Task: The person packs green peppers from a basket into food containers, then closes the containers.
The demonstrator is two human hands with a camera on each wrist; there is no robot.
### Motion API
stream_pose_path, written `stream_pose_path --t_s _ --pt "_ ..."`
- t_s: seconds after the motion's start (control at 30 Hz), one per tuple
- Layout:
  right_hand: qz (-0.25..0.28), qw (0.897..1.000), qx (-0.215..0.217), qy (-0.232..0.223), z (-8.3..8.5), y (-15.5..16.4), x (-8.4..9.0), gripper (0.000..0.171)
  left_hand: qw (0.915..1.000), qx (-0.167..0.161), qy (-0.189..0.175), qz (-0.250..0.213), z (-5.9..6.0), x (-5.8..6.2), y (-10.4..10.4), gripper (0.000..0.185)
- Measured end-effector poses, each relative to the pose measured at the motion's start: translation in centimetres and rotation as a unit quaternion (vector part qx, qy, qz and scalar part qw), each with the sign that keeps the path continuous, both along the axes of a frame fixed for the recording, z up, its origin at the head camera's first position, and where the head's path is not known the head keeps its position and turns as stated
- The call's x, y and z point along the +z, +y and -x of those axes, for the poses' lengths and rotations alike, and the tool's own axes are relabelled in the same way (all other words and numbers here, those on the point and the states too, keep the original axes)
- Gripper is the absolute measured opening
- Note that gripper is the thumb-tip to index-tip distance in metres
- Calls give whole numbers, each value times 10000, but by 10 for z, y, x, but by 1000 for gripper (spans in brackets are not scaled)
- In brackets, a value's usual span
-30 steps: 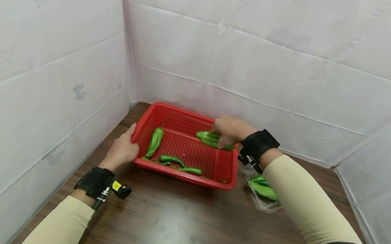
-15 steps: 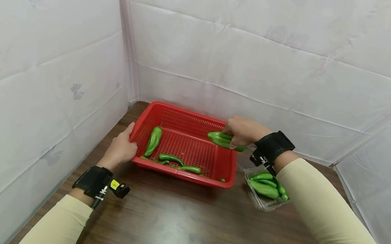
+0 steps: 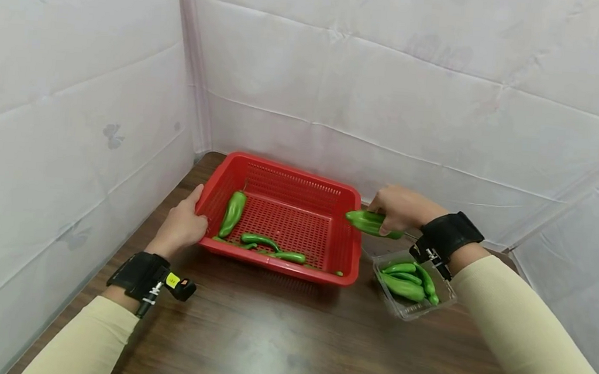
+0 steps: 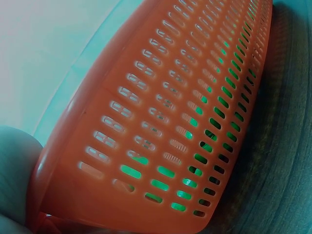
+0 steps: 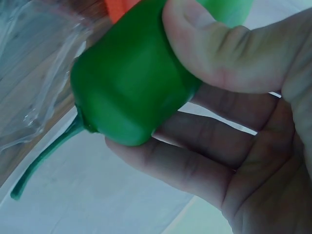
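Observation:
My left hand (image 3: 180,227) grips the left rim of a red perforated plastic basket (image 3: 295,172); in the left wrist view only part of that hand (image 4: 17,170) shows at the basket's edge. A large green pepper (image 3: 233,212) lies inside at the left, and several thinner ones (image 3: 260,241) lie along the front wall. Past the basket's right rim, my right hand (image 3: 406,207) holds another large green pepper (image 5: 131,73) between thumb and fingers, its stem toward the wrist. Below this hand stands a clear plastic box (image 3: 400,313) with several green peppers (image 3: 402,287) in it.
The dark wooden table (image 3: 260,348) runs in front of the basket and box. White sheeting (image 3: 339,84) rises close behind the basket, and more (image 3: 69,163) stands along the left side.
My right hand has carried the pepper rightward, from over the basket to beyond its right rim. The forearm has uncovered more of the clear box. My left hand stays on the basket rim.

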State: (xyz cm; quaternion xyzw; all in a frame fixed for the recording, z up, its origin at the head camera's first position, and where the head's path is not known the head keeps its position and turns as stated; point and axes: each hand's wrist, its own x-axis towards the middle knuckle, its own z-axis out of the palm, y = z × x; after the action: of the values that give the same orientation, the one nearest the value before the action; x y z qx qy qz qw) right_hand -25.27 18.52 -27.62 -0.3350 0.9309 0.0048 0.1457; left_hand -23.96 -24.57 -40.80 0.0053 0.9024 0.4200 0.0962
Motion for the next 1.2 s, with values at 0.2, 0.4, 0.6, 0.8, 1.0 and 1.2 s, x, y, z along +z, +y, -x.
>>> stream_pose_path --t_s 0.2,0.4,0.6,0.8,1.0,1.2 --pt "-64 9999 67 -49 -7 18 -3 23 10000 7 12 19 0 2 -3 80" --pt "-121 9999 -4 -57 -17 37 -8 35 10000 27 -45 -16 0 0 -1 81" --pt "-203 9994 -274 -62 -26 59 -21 40 9999 51 -12 -88 0 0 1 81" --pt "-134 9991 -401 -9 -35 77 -42 36 9999 81 -24 -128 -2 1 2 81" --pt "53 9988 -465 -109 -43 88 -63 38 10000 55 3 -53 -1 1 2 81" --pt "63 9985 -526 107 -50 94 -75 43 10000 47 -27 -60 -1 2 3 81"
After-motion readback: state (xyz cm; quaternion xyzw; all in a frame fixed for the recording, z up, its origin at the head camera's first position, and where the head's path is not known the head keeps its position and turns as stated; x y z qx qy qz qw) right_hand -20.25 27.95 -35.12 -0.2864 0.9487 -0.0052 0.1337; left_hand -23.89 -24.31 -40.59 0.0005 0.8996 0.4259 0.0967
